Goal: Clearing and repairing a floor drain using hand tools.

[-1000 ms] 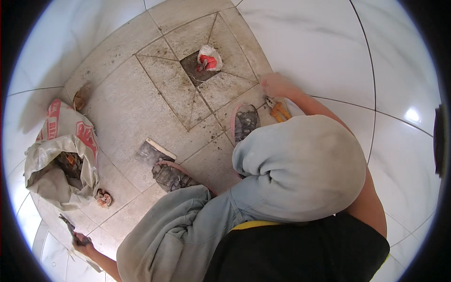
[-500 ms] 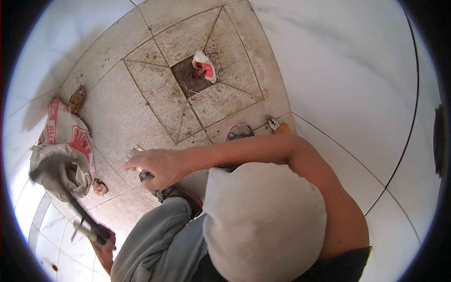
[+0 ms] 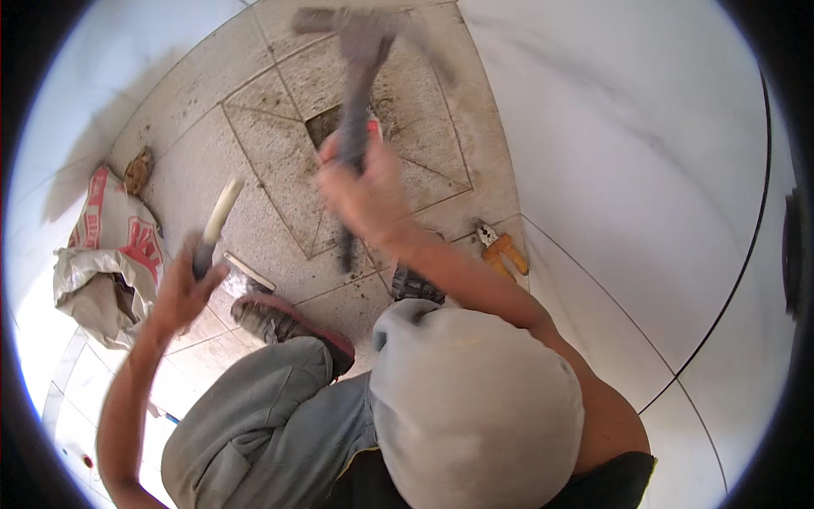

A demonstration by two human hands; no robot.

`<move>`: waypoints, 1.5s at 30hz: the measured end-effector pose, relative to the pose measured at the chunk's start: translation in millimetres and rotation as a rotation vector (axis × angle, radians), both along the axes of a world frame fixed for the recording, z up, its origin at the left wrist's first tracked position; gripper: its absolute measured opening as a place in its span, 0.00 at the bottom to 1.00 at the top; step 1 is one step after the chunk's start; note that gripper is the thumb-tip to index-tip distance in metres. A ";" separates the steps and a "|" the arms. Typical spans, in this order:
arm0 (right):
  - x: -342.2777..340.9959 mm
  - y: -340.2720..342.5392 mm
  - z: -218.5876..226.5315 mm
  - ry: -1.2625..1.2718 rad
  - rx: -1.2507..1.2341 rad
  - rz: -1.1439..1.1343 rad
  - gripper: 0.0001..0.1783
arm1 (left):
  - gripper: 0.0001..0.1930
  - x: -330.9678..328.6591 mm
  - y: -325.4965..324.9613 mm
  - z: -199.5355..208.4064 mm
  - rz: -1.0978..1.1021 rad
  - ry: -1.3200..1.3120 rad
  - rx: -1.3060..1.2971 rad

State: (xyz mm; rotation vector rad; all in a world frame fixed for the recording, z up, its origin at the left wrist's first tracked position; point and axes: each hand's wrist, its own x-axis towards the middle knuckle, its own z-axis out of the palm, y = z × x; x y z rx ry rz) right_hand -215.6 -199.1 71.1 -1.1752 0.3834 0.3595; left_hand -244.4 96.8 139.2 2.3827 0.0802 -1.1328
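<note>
Dark long-handled hammer (image 3: 359,93) shifts from near left to far centre, now in the right hand (image 3: 366,188)

On my head view, that hand is wrapped around the hammer's handle, which crosses the dark square floor recess (image 3: 319,130). Well apart, the left hand (image 3: 180,287) is closed around a cream-and-dark stick-shaped tool (image 3: 222,209) at left. I judge that a mistimed swing could catch the left fingers, or a wide one chip the glossy white wall tiles (image 3: 610,144) at right. Red lettering marks the crumpled whitish sack (image 3: 106,227) at left; motion blur hides any hammer label.
</note>
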 end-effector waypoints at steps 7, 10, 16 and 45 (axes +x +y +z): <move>-19.1 -69.8 51.9 -0.199 -0.356 0.212 0.05 | 0.14 53.7 -59.6 -38.0 0.086 0.034 -0.438; -49.0 -81.3 54.1 -0.043 -0.519 0.379 0.07 | 0.14 59.2 -64.2 -60.7 -0.290 -0.056 -0.250; -85.3 -81.6 36.6 0.031 -0.683 0.396 0.11 | 0.15 34.6 -58.6 -106.6 -0.209 -0.230 -0.359; -79.0 -92.6 -18.7 -0.125 -1.145 0.617 0.32 | 0.14 37.6 -73.1 -126.6 -0.589 -0.528 -0.016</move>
